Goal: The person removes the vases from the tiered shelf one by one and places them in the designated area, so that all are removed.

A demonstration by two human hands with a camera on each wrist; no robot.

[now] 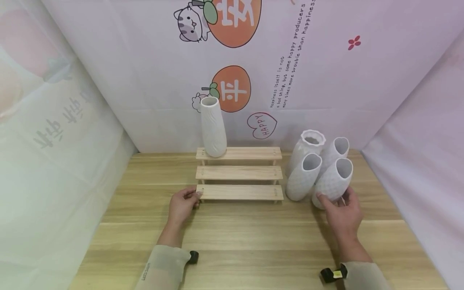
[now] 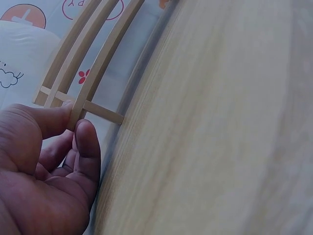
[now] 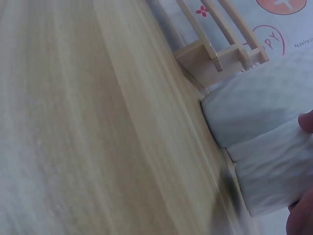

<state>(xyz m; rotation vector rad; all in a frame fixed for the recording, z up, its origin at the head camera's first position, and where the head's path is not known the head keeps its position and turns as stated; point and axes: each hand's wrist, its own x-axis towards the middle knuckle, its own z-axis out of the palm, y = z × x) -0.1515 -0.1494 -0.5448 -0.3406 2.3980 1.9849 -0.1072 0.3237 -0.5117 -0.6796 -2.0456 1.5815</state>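
A three-step wooden rack (image 1: 239, 192) stands on the table, and my left hand (image 1: 183, 205) pinches the left end of its lowest board between thumb and fingers. The left wrist view shows the thumb on top of that slat (image 2: 98, 73) and a finger beneath. My right hand (image 1: 344, 215) grips the lower part of a white textured vase (image 1: 331, 183), the front right one of a cluster. Beside it are another slant-mouthed white vase (image 1: 303, 177), one behind (image 1: 338, 149), and a white vase with a scalloped rim (image 1: 306, 147). On the rack's top step, at the left, stands a tall white vase (image 1: 214, 129).
The wood-grain table (image 1: 246, 249) reaches back to a printed white cloth (image 1: 156, 80). Pale cloth walls (image 1: 427, 141) close in both sides. A dark strap mount (image 1: 333, 274) sits on the right wrist.
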